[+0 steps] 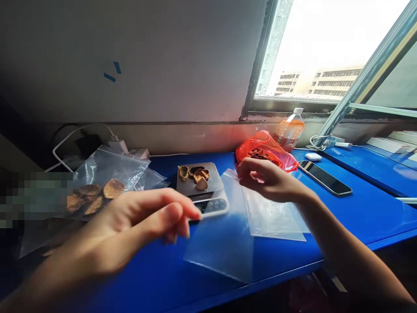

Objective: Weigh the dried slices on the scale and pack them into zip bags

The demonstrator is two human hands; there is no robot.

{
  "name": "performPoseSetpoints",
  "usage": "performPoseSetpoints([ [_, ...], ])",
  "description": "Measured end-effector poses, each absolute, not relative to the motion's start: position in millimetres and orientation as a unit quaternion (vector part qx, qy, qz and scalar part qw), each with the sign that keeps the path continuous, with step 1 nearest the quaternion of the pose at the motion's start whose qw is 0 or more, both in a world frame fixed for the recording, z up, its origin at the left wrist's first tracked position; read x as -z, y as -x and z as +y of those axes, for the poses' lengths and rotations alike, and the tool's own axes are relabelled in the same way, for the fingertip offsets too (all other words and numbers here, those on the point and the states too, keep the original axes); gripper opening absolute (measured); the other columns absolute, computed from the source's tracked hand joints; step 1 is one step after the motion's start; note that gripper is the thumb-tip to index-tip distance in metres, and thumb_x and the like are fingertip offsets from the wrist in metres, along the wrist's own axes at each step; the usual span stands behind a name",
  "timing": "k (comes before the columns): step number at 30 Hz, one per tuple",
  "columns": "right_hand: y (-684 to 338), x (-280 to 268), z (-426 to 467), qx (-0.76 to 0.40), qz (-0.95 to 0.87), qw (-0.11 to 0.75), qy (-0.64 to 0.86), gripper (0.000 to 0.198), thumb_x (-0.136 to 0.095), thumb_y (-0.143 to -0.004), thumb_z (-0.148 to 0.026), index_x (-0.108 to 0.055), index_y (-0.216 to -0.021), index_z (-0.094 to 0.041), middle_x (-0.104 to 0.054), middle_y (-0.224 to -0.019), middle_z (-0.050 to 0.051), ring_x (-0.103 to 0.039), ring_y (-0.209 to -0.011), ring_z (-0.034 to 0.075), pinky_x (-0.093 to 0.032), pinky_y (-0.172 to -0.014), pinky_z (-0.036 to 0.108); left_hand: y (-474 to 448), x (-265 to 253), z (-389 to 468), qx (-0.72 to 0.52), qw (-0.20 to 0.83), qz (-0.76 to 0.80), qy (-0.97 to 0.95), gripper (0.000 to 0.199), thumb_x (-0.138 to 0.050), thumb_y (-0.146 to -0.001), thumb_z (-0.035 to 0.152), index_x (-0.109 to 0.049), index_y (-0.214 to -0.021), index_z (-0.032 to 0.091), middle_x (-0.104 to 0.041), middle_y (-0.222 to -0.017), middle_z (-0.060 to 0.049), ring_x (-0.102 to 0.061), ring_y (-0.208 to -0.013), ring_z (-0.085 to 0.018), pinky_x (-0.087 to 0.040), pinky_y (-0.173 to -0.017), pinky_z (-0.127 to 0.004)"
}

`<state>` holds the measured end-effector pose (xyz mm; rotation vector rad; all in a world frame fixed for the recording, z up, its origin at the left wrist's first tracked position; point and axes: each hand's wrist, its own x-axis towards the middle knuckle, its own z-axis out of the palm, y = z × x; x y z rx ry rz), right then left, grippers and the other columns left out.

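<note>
My right hand pinches the top corner of a clear zip-lock bag, near its red seal line. The bag hangs flat and tilted in front of the scale, with nothing visible in it. My left hand is held in the air to the left of the bag, thumb and fingers drawn together, and no object shows between them. Behind it stands a digital kitchen scale, its display partly hidden by my fingers. Several dried brown slices lie on the scale's plate.
At left, a clear bag holds larger dried slices. A red plastic bag with dark dried pieces stands behind my right hand, beside a drink bottle. Flat clear bags, a phone and a white case lie at right.
</note>
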<state>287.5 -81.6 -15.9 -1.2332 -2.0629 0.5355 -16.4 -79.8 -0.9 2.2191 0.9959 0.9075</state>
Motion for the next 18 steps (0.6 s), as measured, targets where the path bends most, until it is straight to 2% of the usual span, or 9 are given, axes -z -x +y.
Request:
performPoseSetpoints([
  [1,-270.4,20.2,-85.3,-0.206,-0.771,0.384,0.465,0.005,-0.054,-0.086,-0.022,-0.052,-0.083,-0.019,-0.054,-0.076,-0.001,-0.047,-0.066,0.01,-0.039,-0.057,0.023,8.3,-11.2,-81.5,-0.29,0.33,0.351,-0.827,0.043,-0.053,-0.088,0.06,-0.073,-0.081,0.022,-0.066,-0.063,-0.001,-0.06,-0.052,-0.013,-0.05,-0.047,-0.022],
  [3,-237.4,32.9,-93.0,-0.209,-0.721,0.473,0.462,0.005,-0.055,-0.085,-0.02,-0.05,-0.083,-0.019,-0.053,-0.07,-0.002,-0.045,-0.061,0.009,-0.037,-0.052,0.021,-3.6,-26.9,-88.1,-0.187,0.426,0.327,-0.822,0.039,-0.053,-0.088,0.057,-0.074,-0.083,0.025,-0.066,-0.061,0.0,-0.059,-0.049,-0.013,-0.046,-0.042,-0.02],
  [5,-211.3,47.1,-101.3,-0.237,-0.689,0.515,0.452,0.006,-0.055,-0.085,-0.019,-0.05,-0.082,-0.019,-0.051,-0.066,-0.004,-0.044,-0.057,0.008,-0.035,-0.048,0.019,-9.8,-27.9,-93.1,-0.137,0.423,0.344,-0.827,0.031,-0.055,-0.088,0.051,-0.074,-0.088,0.026,-0.067,-0.066,0.001,-0.061,-0.054,-0.014,-0.046,-0.045,-0.019],
  [7,-195.3,58.6,-108.8,-0.27,-0.679,0.532,0.427,0.007,-0.055,-0.086,-0.019,-0.049,-0.081,-0.02,-0.05,-0.065,-0.004,-0.044,-0.055,0.008,-0.036,-0.048,0.019,-12.0,-16.4,-92.0,-0.145,0.37,0.365,-0.842,0.031,-0.054,-0.089,0.049,-0.073,-0.085,0.025,-0.067,-0.067,0.001,-0.061,-0.058,-0.015,-0.044,-0.047,-0.019],
  [11,-187.8,69.6,-114.7,-0.25,-0.714,0.537,0.374,0.004,-0.057,-0.086,-0.019,-0.054,-0.084,-0.02,-0.053,-0.081,0.001,-0.051,-0.071,0.011,-0.043,-0.06,0.022,-10.2,16.1,-77.0,-0.204,0.325,0.372,-0.845,0.039,-0.05,-0.091,0.048,-0.066,-0.07,0.019,-0.062,-0.064,0.0,-0.056,-0.057,-0.014,-0.041,-0.049,-0.02],
  [12,-188.8,70.9,-114.4,-0.235,-0.73,0.528,0.364,0.004,-0.058,-0.085,-0.018,-0.056,-0.088,-0.02,-0.054,-0.088,0.003,-0.053,-0.077,0.012,-0.045,-0.063,0.023,-9.3,22.4,-73.6,-0.216,0.334,0.37,-0.84,0.038,-0.051,-0.09,0.047,-0.066,-0.071,0.019,-0.062,-0.064,0.0,-0.055,-0.058,-0.014,-0.042,-0.051,-0.02],
  [14,-191.4,73.6,-112.9,-0.222,-0.764,0.494,0.351,0.016,-0.057,-0.084,-0.016,-0.059,-0.099,-0.02,-0.054,-0.098,0.006,-0.055,-0.086,0.014,-0.048,-0.069,0.025,-7.1,31.9,-69.3,-0.238,0.359,0.373,-0.822,0.034,-0.053,-0.09,0.047,-0.067,-0.077,0.019,-0.064,-0.067,0.0,-0.058,-0.061,-0.015,-0.045,-0.054,-0.021],
  [16,-193.0,77.1,-111.9,-0.219,-0.786,0.449,0.364,0.027,-0.055,-0.084,-0.015,-0.059,-0.11,-0.02,-0.055,-0.098,0.007,-0.055,-0.085,0.015,-0.048,-0.071,0.027,-5.1,39.0,-68.1,-0.25,0.378,0.384,-0.804,0.033,-0.052,-0.091,0.048,-0.068,-0.086,0.019,-0.067,-0.07,-0.001,-0.062,-0.063,-0.016,-0.048,-0.056,-0.021],
  [18,-192.8,80.9,-111.9,-0.219,-0.793,0.416,0.387,0.034,-0.053,-0.084,-0.016,-0.058,-0.117,-0.02,-0.056,-0.091,0.006,-0.055,-0.076,0.015,-0.047,-0.067,0.028,-3.0,44.9,-68.5,-0.258,0.366,0.388,-0.806,0.033,-0.051,-0.092,0.047,-0.069,-0.087,0.02,-0.069,-0.071,-0.001,-0.064,-0.062,-0.016,-0.049,-0.056,-0.021],
])
